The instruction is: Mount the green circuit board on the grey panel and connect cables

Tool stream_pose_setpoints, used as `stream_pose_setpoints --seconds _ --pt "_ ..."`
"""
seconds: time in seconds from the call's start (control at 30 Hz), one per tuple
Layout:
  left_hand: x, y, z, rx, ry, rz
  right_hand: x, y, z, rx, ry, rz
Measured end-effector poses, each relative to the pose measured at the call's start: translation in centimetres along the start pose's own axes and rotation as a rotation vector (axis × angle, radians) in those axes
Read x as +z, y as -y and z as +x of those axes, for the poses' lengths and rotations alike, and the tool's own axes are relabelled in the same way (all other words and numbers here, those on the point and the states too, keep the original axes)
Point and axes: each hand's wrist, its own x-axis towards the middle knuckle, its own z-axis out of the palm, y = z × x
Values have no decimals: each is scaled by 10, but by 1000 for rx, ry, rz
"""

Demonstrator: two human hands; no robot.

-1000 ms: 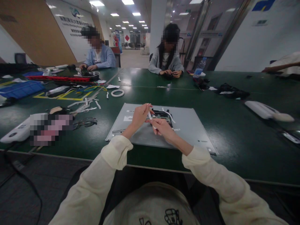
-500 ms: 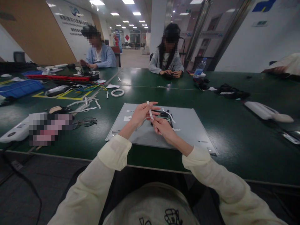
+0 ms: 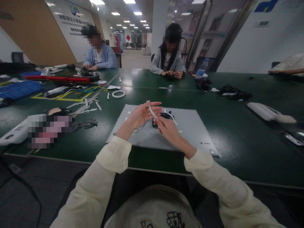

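Note:
A narrow white strip of tape (image 3: 152, 110) runs across the fingers of my left hand (image 3: 140, 115). That hand is turned palm up, its fingers stretched out to the right, with the strip's upper end against it. My right hand (image 3: 167, 128) pinches the strip's lower end between thumb and fingertips. Beneath both hands lies a flat grey panel (image 3: 194, 136). A dark circuit board (image 3: 155, 124) rests on the panel, mostly hidden by my hands. Another white strip (image 3: 171, 116) curves over the board's far right side.
Scraps of white strip (image 3: 86, 107) and a tape roll (image 3: 118, 94) lie to the left. Eyeglasses (image 3: 89, 124) and a white device (image 3: 19, 129) are nearer. On the right sit another white device (image 3: 266, 112) and a bottle (image 3: 201, 69). Co-workers sit across the table (image 3: 237, 136).
My left hand has opened and shifted slightly left, its fingers straighter. The tape strip now slants across those fingers. My right hand keeps its pinch, and more of the board is covered.

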Motion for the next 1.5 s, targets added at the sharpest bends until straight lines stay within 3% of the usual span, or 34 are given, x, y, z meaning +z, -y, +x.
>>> stream_pose_setpoints --seconds 0.27,0.53,0.73,0.9,1.17,1.33,1.5 --pt "10 -2 -6 48 15 -61 -6 2 1 57 57 106" --pt "10 2 -6 8 -8 -100 -16 4 3 -30 120 179" --pt "4 7 0 45 -73 -109 -8 6 0 -42 152 151" --pt "5 13 4 14 -99 -93 1 7 -2 57 161 339" --pt "-24 7 9 155 -269 -194 1 14 -9 31 247 423" --pt "-10 -1 1 19 -123 -142 1 8 -5 91 149 435" --pt "2 3 -1 -61 -28 -71 4 -4 -2 166 159 396"
